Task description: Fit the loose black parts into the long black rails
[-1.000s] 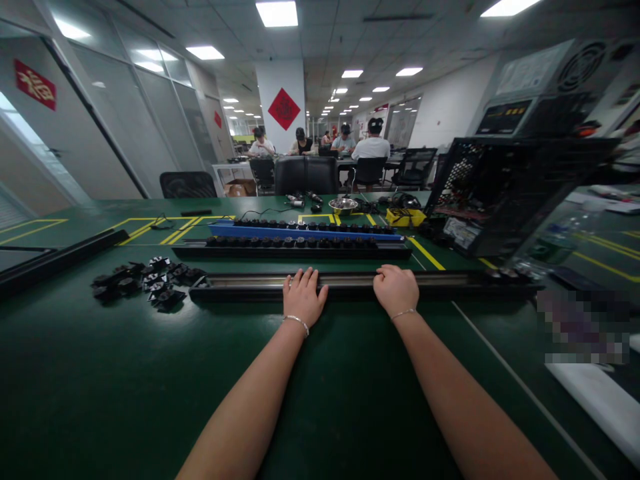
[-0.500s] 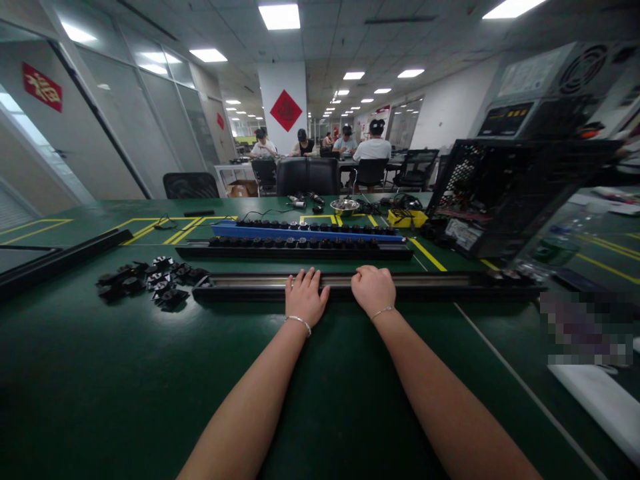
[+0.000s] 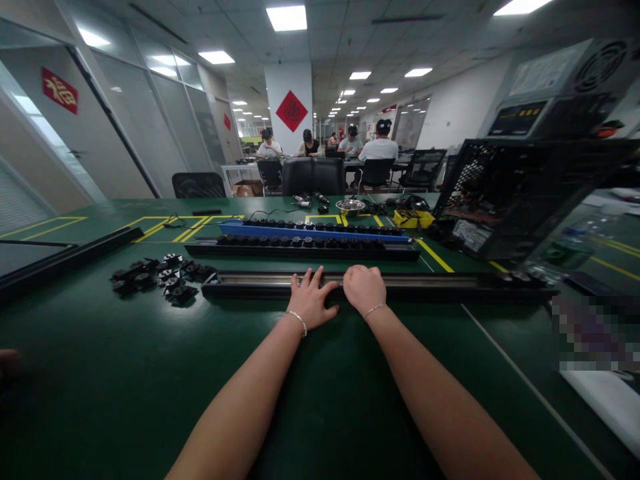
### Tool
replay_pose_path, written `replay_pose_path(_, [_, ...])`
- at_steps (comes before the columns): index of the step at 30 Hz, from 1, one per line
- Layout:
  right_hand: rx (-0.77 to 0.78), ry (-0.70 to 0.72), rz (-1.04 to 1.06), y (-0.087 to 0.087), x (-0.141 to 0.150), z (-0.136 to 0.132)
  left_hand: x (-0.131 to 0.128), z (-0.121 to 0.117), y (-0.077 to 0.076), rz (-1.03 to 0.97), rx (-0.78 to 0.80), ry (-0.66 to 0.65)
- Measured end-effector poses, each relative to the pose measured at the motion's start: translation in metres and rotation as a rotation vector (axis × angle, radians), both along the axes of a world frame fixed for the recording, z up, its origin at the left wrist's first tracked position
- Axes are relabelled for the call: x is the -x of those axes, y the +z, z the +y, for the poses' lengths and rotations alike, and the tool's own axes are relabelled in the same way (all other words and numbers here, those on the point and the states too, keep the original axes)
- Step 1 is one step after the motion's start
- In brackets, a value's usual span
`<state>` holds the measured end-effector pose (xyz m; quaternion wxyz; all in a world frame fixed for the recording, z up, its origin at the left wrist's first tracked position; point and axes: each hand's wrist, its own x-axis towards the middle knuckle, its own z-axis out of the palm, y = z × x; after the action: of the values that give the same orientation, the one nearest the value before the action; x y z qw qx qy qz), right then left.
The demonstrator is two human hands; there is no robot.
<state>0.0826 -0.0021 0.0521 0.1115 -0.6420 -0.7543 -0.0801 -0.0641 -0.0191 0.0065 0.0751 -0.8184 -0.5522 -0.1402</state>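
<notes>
A long black track rail [image 3: 435, 291] with a metal-lined channel lies across the table in front of me. My left hand [image 3: 311, 303] rests on it with the fingers spread over the channel. Close beside it on the right, my right hand [image 3: 365, 288] is closed in a fist over the channel; whatever its fingers hold is hidden. Several small black parts [image 3: 523, 279] sit in the rail's right end. Off its left end lies a loose pile of black clip-like parts [image 3: 173, 277], some with shiny faces.
Behind are a black rail [image 3: 300, 252] and a blue rail [image 3: 233, 229], both lined with black parts. An open computer case [image 3: 480, 193] stands right, near a yellow tray [image 3: 414, 219] and metal bowl [image 3: 350, 206]. Another black rail [image 3: 70, 260] lies left. A blurred hand-like shape [image 3: 9, 363] enters at left.
My right fist has slid left along the rail, nearer my left hand. My left fingers and thumb have spread wider. The view has shifted slightly, and a blurred shape has appeared at the left edge.
</notes>
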Motion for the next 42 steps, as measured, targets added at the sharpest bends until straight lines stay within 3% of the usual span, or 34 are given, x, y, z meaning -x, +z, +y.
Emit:
replay_pose_path(4, [0.031, 0.043, -0.008, 0.003, 0.009, -0.001, 0.002, 0.0, 0.004, 0.075, 0.065, -0.046])
replay_pose_path(17, [0.033, 0.115, 0.077, 0.0, 0.022, 0.002, -0.006, -0.001, 0.014, 0.087, 0.191, 0.014])
replay_pose_path(26, [0.016, 0.186, 0.216, -0.005, 0.033, 0.005, -0.01, 0.005, 0.009, 0.083, 0.209, 0.043])
replay_pose_path(31, [-0.036, 0.217, 0.344, -0.022, 0.017, 0.003, -0.014, 0.005, 0.006, 0.053, 0.169, 0.074])
replay_pose_path(36, [-0.08, 0.13, 0.266, -0.047, 0.0, -0.006, -0.013, 0.002, 0.006, 0.033, 0.127, 0.083])
replay_pose_path(42, [-0.066, 0.162, 0.18, -0.052, -0.004, -0.009, -0.014, -0.001, 0.009, 0.02, 0.116, 0.097])
